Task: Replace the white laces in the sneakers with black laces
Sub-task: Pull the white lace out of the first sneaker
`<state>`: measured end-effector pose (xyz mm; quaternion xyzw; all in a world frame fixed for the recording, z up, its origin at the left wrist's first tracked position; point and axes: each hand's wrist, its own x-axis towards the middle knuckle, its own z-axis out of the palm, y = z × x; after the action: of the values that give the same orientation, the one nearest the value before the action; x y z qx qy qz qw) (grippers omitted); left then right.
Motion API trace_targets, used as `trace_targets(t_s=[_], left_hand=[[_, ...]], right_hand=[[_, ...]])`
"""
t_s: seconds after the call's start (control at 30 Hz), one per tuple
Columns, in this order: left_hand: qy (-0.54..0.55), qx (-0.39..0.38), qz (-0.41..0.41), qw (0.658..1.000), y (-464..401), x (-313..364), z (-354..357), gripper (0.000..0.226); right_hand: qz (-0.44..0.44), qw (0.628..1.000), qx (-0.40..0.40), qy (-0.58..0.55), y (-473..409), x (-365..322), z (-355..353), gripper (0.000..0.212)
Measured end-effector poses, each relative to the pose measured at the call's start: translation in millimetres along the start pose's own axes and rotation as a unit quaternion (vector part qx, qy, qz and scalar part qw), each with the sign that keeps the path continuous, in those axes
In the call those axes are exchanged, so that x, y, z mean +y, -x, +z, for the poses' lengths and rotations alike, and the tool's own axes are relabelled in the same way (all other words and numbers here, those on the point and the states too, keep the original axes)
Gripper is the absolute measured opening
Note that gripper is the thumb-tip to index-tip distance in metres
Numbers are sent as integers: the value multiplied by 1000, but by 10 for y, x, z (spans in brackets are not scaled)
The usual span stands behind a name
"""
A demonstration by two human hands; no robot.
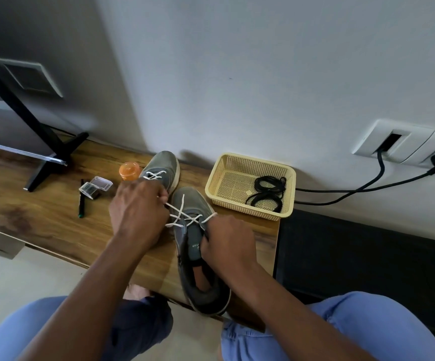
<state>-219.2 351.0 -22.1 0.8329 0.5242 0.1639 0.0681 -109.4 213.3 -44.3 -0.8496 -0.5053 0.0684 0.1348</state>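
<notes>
Wood-grain boards make up the low bench (55, 220) along a pale wall, carrying a black stand foot (52, 162), a pen (81, 199), a clear plastic case (95, 187), an orange cap (129, 171) and a cream mesh basket (227, 162) holding coiled black laces (267, 194), with a wall socket (404, 144) and plugged cables to the right. Two grey sneakers sit mid-bench, the far sneaker (163, 165) behind the near sneaker (198, 256), whose tongue bears small white lettering too small to read. The left hand (138, 212) pinches a strand of the white lace (182, 217) pulled sideways, while the right hand (228, 243) curls its fingers around the lace's other end at the eyelets.
</notes>
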Motion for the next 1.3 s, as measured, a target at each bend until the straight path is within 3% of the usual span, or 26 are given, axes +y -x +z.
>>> trace_targets(t_s=[0.13, 0.27, 0.5, 0.7, 0.8, 0.93, 1.03, 1.17, 1.3], left_hand=[[-11, -38, 60, 997, 24, 37, 16, 32], [-31, -136, 158, 978, 181, 238, 99, 26], [-12, -125, 94, 988, 187, 217, 173, 9], [-73, -6, -39, 997, 35, 36, -27, 5], [-46, -30, 6, 998, 37, 43, -19, 18], [-14, -139, 137, 981, 144, 183, 68, 27], [-37, -151, 140, 978, 196, 217, 162, 23], [14, -146, 120, 982, 127, 150, 181, 8], [31, -147, 114, 982, 146, 123, 187, 8]], right_hand=[[-5, 1000, 17, -12, 14, -11, 10, 9], [-5, 1000, 13, -15, 1, -6, 25, 11], [-7, 1000, 8, -3, 25, -33, -6, 14], [9, 1000, -15, 3, 9, -24, -13, 14], [10, 1000, -18, 2, 13, -36, -11, 15], [11, 1000, -10, -14, 5, -29, -2, 17], [3, 1000, -17, -15, 8, -28, -27, 16], [12, 1000, -9, -6, 20, -51, -40, 15], [19, 1000, -6, -2, 3, -66, -41, 15]])
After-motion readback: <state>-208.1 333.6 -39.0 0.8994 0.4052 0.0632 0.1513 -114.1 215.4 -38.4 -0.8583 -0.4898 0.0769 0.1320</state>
